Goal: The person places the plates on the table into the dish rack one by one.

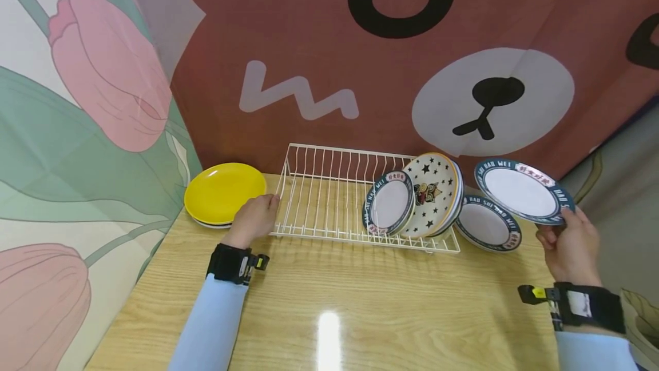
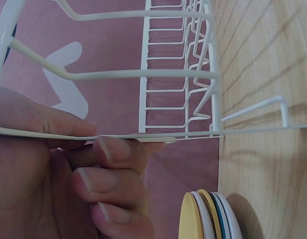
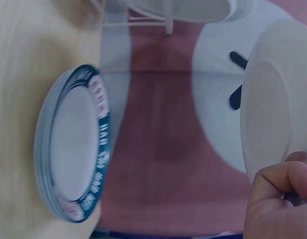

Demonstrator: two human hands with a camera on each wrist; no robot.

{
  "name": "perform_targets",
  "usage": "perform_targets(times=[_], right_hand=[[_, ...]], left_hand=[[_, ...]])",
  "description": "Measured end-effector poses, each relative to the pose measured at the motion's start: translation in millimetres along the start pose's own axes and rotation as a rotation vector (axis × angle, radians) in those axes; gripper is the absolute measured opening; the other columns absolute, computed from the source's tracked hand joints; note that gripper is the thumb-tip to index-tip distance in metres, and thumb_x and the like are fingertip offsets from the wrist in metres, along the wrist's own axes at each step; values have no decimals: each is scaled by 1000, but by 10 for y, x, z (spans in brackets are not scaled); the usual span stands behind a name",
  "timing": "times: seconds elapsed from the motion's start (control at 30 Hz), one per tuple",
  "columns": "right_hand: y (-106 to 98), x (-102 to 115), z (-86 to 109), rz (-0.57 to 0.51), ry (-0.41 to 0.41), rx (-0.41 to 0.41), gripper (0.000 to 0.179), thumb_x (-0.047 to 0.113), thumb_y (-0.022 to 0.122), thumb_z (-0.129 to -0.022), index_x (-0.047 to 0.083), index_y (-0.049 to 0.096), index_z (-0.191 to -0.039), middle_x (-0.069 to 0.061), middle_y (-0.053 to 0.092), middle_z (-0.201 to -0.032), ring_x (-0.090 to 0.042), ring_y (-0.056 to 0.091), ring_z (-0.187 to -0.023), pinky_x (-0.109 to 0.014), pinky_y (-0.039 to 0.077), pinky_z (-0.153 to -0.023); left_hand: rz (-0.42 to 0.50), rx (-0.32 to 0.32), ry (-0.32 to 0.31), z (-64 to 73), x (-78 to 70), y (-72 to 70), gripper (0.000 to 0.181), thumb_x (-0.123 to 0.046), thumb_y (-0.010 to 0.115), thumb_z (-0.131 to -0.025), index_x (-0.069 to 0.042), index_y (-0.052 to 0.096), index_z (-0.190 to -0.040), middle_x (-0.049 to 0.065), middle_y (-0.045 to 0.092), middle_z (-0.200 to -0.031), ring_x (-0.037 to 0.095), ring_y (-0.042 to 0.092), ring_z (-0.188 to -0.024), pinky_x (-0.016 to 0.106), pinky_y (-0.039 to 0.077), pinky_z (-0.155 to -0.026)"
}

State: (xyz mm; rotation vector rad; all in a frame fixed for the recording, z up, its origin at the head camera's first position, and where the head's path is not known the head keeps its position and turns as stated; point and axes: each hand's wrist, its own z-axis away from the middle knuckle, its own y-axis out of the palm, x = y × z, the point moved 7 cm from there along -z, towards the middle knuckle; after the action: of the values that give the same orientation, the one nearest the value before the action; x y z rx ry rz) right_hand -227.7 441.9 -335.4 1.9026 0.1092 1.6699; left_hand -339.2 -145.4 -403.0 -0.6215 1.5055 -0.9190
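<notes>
My left hand (image 1: 255, 219) pinches the left end of a white wire dish rack (image 1: 329, 234); the left wrist view shows thumb and fingers (image 2: 113, 181) around its end wire. Off the rack's right side, my right hand (image 1: 572, 245) grips a white plate with a blue patterned rim (image 1: 520, 189) by its near right edge, raised above the table. Below it lies a stack of like blue-rimmed plates (image 1: 489, 223), seen as several layers in the right wrist view (image 3: 74, 144). In the rack's right part lean a small blue-rimmed plate (image 1: 389, 202) and a star-patterned plate (image 1: 429, 188).
A stack topped by a yellow plate (image 1: 225, 192) sits left of the rack, near the wall. The wooden table (image 1: 381, 308) extends in front of the rack. A printed cloth (image 1: 319, 34) with a bear face hangs right behind it.
</notes>
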Motion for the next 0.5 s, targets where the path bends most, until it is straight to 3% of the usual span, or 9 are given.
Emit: perform_targets(times=[0.23, 0.5], right_hand=[[351, 107, 5, 59, -2, 85, 43, 30, 54, -99, 10, 47, -136, -5, 58, -93, -20, 37, -52, -30, 29, -41], [746, 140, -17, 161, -23, 178, 48, 30, 53, -99, 5, 42, -139, -5, 60, -92, -17, 39, -51, -29, 29, -41]], left_hand=[[3, 2, -7, -8, 24, 4, 46, -37, 29, -107, -4, 61, -102, 7, 44, -65, 24, 44, -56, 34, 37, -55], [10, 5, -10, -12, 13, 12, 46, -38, 27, -107, -5, 60, -102, 8, 44, -66, 24, 45, -57, 34, 38, -55]])
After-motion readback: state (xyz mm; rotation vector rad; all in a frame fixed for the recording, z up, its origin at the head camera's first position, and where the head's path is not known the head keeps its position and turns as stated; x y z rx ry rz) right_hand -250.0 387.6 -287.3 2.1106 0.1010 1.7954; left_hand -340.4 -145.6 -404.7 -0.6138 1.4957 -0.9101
